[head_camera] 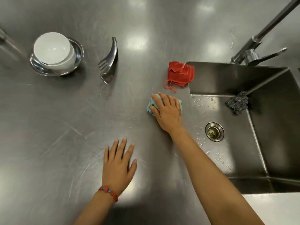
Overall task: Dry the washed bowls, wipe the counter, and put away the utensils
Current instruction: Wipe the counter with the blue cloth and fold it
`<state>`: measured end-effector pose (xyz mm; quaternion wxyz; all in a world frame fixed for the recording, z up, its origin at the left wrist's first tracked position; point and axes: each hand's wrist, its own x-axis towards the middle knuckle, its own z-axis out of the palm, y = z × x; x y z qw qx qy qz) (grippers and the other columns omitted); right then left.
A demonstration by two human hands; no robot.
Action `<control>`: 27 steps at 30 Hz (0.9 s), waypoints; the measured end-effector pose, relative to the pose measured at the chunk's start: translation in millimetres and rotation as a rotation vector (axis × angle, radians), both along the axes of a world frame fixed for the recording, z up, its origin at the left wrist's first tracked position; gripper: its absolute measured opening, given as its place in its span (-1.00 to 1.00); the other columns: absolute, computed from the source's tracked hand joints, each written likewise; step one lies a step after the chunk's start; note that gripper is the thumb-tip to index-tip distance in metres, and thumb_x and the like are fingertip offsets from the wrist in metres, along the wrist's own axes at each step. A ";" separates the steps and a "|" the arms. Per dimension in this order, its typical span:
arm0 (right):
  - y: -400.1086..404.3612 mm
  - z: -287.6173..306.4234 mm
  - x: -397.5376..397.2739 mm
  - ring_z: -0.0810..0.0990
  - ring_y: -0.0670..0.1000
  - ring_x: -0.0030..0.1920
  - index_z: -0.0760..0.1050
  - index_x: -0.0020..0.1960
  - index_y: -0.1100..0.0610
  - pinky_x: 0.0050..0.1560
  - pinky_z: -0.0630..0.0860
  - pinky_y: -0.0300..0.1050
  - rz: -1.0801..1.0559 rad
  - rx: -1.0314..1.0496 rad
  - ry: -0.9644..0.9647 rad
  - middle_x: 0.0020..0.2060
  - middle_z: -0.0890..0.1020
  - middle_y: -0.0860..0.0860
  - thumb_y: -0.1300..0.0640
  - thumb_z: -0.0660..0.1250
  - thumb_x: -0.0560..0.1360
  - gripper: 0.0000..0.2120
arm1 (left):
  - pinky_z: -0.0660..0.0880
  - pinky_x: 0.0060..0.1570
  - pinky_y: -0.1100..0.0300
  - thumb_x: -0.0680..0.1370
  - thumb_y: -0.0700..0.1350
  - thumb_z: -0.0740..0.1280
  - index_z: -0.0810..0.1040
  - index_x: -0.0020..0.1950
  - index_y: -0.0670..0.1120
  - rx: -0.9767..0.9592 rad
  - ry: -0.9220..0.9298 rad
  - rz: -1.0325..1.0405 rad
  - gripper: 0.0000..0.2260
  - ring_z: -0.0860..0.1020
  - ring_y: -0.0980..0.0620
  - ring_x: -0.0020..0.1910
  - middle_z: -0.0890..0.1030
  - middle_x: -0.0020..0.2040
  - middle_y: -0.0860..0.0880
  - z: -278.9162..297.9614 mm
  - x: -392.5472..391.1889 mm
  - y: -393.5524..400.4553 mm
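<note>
While the right hand [167, 111] presses the patterned cloth [150, 105] with flat grip near the counter's [65, 127] sink edge and the left hand [119, 164] rests released, water could smear back.

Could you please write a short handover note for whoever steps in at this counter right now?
Right hand: pressing the light patterned cloth flat on the steel counter, close to the sink edge.
Left hand: open, fingers spread over the counter, holding nothing.
Things: white bowl sits in the steel bowl at far left; fork and spoon lie beside them; red cloth bunched at the sink corner; steel scourer in the sink.
Done: bowls look stacked aside; whether dry, I cannot tell.
Left: finish wiping; droplets remain near the sink edge. Put away utensils.
</note>
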<state>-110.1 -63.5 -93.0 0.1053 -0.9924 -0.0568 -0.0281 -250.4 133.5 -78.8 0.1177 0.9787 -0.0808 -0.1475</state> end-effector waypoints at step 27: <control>59.8 12.6 -151.7 0.46 0.14 0.22 0.29 0.38 0.00 0.22 0.40 0.03 -0.116 0.080 0.053 0.28 0.47 0.07 -0.14 0.18 0.52 -0.52 | 0.33 0.22 -0.23 0.43 -0.03 0.38 0.51 0.25 -0.17 -0.108 -0.065 -0.080 -0.58 0.45 -0.28 0.27 0.50 0.28 -0.23 4.6 -11.5 20.0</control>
